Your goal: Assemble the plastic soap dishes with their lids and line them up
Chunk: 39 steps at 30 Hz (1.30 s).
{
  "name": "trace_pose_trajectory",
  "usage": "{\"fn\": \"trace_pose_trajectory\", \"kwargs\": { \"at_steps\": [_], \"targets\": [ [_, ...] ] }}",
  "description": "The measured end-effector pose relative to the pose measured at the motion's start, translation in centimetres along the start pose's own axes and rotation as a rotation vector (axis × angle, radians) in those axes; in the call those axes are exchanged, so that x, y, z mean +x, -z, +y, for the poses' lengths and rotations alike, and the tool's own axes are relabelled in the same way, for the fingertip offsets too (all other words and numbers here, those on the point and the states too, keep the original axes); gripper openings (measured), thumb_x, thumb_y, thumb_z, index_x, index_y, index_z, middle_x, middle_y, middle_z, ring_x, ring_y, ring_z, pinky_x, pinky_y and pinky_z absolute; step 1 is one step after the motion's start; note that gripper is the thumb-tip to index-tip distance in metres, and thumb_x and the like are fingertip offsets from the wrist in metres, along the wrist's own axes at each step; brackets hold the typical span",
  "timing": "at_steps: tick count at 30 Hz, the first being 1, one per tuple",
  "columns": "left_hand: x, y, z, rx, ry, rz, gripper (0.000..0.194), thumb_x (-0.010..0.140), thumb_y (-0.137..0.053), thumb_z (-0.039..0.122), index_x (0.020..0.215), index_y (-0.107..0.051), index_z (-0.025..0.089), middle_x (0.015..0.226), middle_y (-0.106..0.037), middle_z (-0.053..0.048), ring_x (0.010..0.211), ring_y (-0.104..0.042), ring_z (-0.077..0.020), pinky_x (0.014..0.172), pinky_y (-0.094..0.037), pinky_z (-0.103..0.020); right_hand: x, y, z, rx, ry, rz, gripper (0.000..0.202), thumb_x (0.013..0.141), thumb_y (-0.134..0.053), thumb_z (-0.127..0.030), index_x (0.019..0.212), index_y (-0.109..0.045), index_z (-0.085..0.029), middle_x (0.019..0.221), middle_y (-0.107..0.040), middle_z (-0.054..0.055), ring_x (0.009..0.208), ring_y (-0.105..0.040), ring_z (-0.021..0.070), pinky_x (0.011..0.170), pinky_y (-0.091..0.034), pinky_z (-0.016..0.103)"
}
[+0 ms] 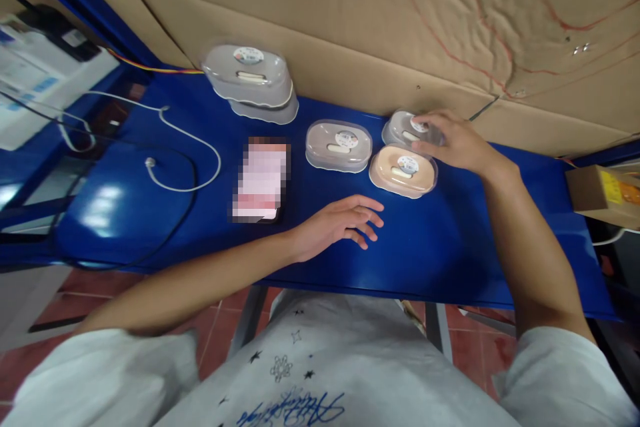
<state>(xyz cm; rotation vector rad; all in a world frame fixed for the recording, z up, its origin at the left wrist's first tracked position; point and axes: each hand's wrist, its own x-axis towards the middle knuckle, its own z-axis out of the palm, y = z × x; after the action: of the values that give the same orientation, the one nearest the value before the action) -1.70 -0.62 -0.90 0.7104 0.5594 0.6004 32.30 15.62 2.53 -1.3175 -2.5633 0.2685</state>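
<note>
Under both hands stretches the blue table [450,260], glossy and smooth, with creased brown cardboard [380,20] standing as a wall beyond the fingertips. Well off to the left of the grip sits a stack of grey boxes [253,83], oval and lidded in clear plastic, with a white cable [187,147] looping further out and a blurred phone [260,180] lying nearer. Just left of the grip rests a lone grey box [339,145], its long axis running left to right. Right hand [453,141] now: fingers curled over the top of the small grey box [403,127] at the cardboard's foot, touching its lid, though whether it is truly clamped I cannot tell. That box is a rounded oval, long axis lying across the table, round sticker on top. Touching it on the near side is the peach box [403,172], same oval shape, clear lid, white slot. Left hand [345,223] hovers flat and empty, fingers spread, nearer the body.
</note>
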Motion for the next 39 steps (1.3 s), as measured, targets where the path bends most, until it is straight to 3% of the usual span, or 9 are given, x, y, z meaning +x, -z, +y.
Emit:
{"fn": "trace_pose_trajectory", "kwargs": {
  "at_steps": [8, 12, 16, 20, 23, 27, 32, 36, 39],
  "targets": [
    [0.2, 0.3, -0.3, 0.051, 0.029, -0.081, 0.040, 0.092, -0.084, 0.044, 0.126, -0.080, 0.023, 0.122, -0.078, -0.014, 0.102, -0.076, -0.0262, 0.084, -0.061, -0.038, -9.9, 0.4, 3.1, -0.100, -0.107, 0.180, 0.081, 0.104, -0.061, -0.079, 0.153, -0.065, -0.015, 0.143, -0.067, 0.028, 0.133, -0.067, 0.0390, 0.116, -0.054, 0.054],
    [0.3, 0.2, -0.5, 0.017, 0.052, -0.036, 0.040, 0.091, -0.085, 0.044, 0.123, -0.080, 0.021, 0.118, -0.079, -0.013, 0.099, -0.077, -0.0251, 0.083, -0.061, -0.037, -17.5, 0.8, -0.6, -0.136, -0.235, 0.213, 0.071, 0.103, -0.065, -0.074, 0.154, -0.064, -0.024, 0.143, -0.064, 0.027, 0.133, -0.067, 0.0470, 0.111, -0.058, 0.063],
    [0.5, 0.2, -0.8, 0.001, 0.054, 0.006, 0.038, 0.089, -0.085, 0.042, 0.119, -0.080, 0.018, 0.113, -0.080, -0.012, 0.096, -0.077, -0.0252, 0.082, -0.061, -0.038, -22.1, 0.5, -7.5, -0.056, -0.252, 0.159, 0.063, 0.101, -0.076, -0.058, 0.157, -0.060, -0.036, 0.144, -0.062, 0.022, 0.132, -0.066, 0.0492, 0.110, -0.058, 0.071],
    [0.7, 0.2, -0.9, -0.010, 0.011, 0.082, 0.033, 0.088, -0.085, 0.038, 0.113, -0.079, 0.017, 0.106, -0.079, -0.011, 0.091, -0.077, -0.0246, 0.080, -0.060, -0.038, -21.0, -1.7, -13.6, 0.042, -0.110, 0.075, 0.062, 0.105, -0.075, -0.047, 0.162, -0.052, -0.038, 0.149, -0.058, 0.017, 0.142, -0.060, 0.0476, 0.113, -0.058, 0.074],
    [0.8, 0.0, -0.6, 0.011, -0.139, 0.260, 0.019, 0.087, -0.081, 0.030, 0.100, -0.078, 0.018, 0.094, -0.077, -0.006, 0.081, -0.073, -0.0197, 0.073, -0.055, -0.033, -17.6, -3.6, -15.4, 0.074, 0.003, 0.068, 0.067, 0.106, -0.075, -0.044, 0.166, -0.045, -0.039, 0.151, -0.057, 0.016, 0.153, -0.051, 0.0470, 0.118, -0.055, 0.074],
    [0.7, 0.1, 0.5, -0.015, -0.308, 0.472, 0.004, 0.082, -0.074, 0.019, 0.085, -0.072, 0.019, 0.081, -0.072, -0.002, 0.071, -0.066, -0.0152, 0.066, -0.049, -0.029, -13.1, -4.7, -14.1, 0.030, 0.056, 0.097, 0.064, 0.107, -0.073, -0.043, 0.164, -0.046, -0.033, 0.154, -0.056, 0.018, 0.156, -0.049, 0.0451, 0.123, -0.052, 0.070],
    [0.5, 0.2, 1.0, -0.049, -0.217, 0.459, 0.004, 0.085, -0.073, 0.019, 0.088, -0.071, 0.018, 0.085, -0.073, -0.004, 0.075, -0.068, -0.0164, 0.069, -0.053, -0.029, -9.6, -5.2, -11.0, 0.001, 0.029, 0.164, 0.062, 0.106, -0.072, -0.048, 0.161, -0.050, -0.031, 0.156, -0.054, 0.019, 0.151, -0.053, 0.0444, 0.122, -0.052, 0.067],
    [0.4, -0.2, 0.4, -0.056, -0.079, 0.366, 0.017, 0.094, -0.073, 0.026, 0.107, -0.072, 0.016, 0.105, -0.080, -0.012, 0.096, -0.078, -0.0251, 0.091, -0.062, -0.040, -9.1, -6.1, -10.6, 0.049, 0.034, 0.244, 0.062, 0.103, -0.076, -0.055, 0.158, -0.054, -0.033, 0.152, -0.056, 0.017, 0.145, -0.058, 0.0432, 0.121, -0.052, 0.065],
    [0.5, 0.0, 0.6, -0.093, -0.085, 0.400, 0.027, 0.104, -0.064, 0.035, 0.122, -0.068, 0.015, 0.113, -0.080, -0.016, 0.112, -0.079, -0.0302, 0.110, -0.059, -0.048, -9.5, -6.2, -11.2, 0.076, 0.055, 0.255, 0.062, 0.103, -0.078, -0.053, 0.157, -0.055, -0.034, 0.151, -0.057, 0.016, 0.143, -0.059, 0.0422, 0.119, -0.054, 0.064]
  ]
}}
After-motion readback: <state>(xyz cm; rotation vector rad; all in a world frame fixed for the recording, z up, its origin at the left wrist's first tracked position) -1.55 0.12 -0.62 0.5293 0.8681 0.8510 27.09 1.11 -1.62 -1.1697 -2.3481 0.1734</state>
